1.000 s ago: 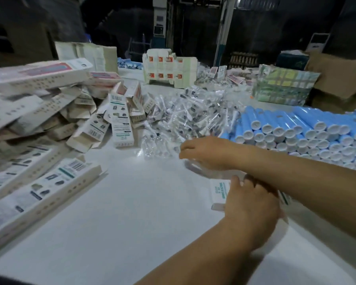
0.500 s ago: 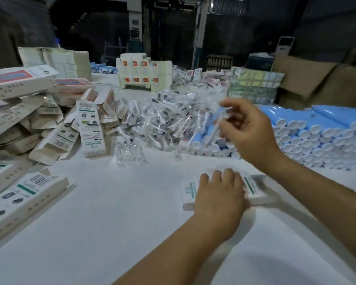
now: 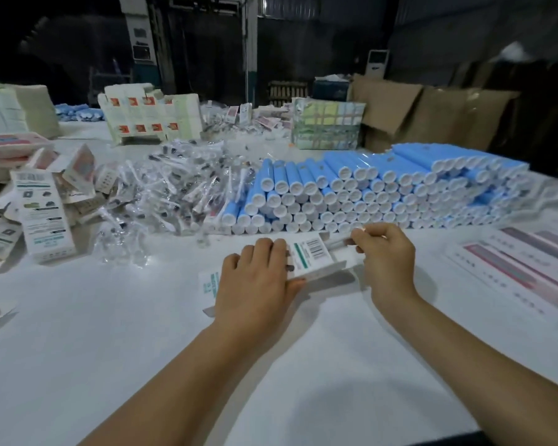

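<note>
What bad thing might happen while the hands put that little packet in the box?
The packet pinched by the right hand might snag at the box opening and crumple. Only the left hand steadies the box, so it may slide. A bump might roll the blue tubes behind.

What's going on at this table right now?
A person is packing at a white table. The left hand holds a barcoded carton, fingers over its top and thumb at its near edge. The right hand pinches a small clear-wrapped piece at the carton's open right end, seemingly about to slide it in. Behind lie a heap of clear packets and a stack of blue tubes; loose cartons sit to the left.
</note>
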Available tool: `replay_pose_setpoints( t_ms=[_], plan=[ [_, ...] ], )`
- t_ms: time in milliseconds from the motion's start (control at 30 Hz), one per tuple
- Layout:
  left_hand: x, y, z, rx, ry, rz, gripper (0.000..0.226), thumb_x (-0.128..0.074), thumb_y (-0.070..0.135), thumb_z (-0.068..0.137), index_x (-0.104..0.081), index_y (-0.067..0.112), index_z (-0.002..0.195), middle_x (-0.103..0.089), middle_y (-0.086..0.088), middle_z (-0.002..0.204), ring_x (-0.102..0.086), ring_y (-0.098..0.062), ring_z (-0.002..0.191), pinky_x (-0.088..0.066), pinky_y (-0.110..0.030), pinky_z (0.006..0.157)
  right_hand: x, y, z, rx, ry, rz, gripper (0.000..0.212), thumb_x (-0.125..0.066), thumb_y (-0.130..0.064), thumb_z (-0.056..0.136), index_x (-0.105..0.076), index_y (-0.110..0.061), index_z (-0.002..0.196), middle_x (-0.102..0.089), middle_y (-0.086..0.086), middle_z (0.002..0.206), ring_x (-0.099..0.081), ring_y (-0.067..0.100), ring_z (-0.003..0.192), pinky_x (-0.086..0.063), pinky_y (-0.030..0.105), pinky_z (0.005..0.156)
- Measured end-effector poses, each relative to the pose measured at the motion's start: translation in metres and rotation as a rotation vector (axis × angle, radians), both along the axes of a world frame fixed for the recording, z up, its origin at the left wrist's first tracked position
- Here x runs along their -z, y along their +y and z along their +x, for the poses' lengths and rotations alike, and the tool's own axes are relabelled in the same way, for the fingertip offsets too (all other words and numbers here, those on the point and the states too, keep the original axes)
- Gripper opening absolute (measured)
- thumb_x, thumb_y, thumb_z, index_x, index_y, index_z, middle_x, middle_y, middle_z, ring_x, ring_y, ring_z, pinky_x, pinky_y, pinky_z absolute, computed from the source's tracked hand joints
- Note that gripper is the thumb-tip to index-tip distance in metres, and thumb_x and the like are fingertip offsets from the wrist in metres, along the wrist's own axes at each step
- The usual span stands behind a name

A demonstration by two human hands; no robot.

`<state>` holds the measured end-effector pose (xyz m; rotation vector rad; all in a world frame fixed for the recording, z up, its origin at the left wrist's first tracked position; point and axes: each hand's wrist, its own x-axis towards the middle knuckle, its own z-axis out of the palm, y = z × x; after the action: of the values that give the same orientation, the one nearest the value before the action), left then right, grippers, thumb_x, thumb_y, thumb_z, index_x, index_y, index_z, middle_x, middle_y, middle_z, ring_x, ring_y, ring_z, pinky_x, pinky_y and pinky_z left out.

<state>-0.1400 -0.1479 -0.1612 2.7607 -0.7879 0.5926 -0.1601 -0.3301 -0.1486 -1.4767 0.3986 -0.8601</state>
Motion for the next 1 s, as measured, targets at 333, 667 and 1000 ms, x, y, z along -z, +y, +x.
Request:
replay_pose_setpoints(
  t_ms=[333,667,1000],
  plan=[
    [0.001,0.001,0.006,-0.018,-0.025,-0.062,0.065,-0.031,0.06,0.09,-0.032,0.019,0.14,-0.04,0.001,0.133,-0.04,-0.022,0.117,-0.027,-0.035,0.091,0.001,0.01,-0.01,-0.108,0.023,-0.086,0.023,-0.046,-0.025,0.097,-0.068,-0.03,0.091,-0.069,-0.017,0.098,-0.057,-0.012,0.085,-0.04,0.023,0.082],
    [0.001,-0.003,0.011,-0.126,-0.036,-0.096,0.064,-0.038,0.059,0.091,-0.029,0.019,0.14,-0.038,0.0,0.132,-0.04,-0.022,0.117,-0.028,-0.035,0.088,0.012,0.023,-0.021,-0.161,-0.004,-0.258,0.029,-0.061,-0.006,0.089,-0.069,-0.033,0.09,-0.069,-0.01,0.089,-0.06,-0.007,0.074,-0.048,0.01,0.071],
    [0.002,-0.01,-0.001,-0.086,-0.123,-0.056,0.059,-0.065,0.047,0.081,-0.056,0.005,0.122,-0.059,-0.012,0.111,-0.057,-0.033,0.095,-0.042,-0.044,0.078,0.013,0.022,-0.014,-0.253,0.123,-0.351,0.057,-0.064,-0.009,0.088,-0.043,-0.012,0.141,-0.064,-0.022,0.063,-0.055,-0.007,0.06,-0.043,0.023,0.07]
  ],
)
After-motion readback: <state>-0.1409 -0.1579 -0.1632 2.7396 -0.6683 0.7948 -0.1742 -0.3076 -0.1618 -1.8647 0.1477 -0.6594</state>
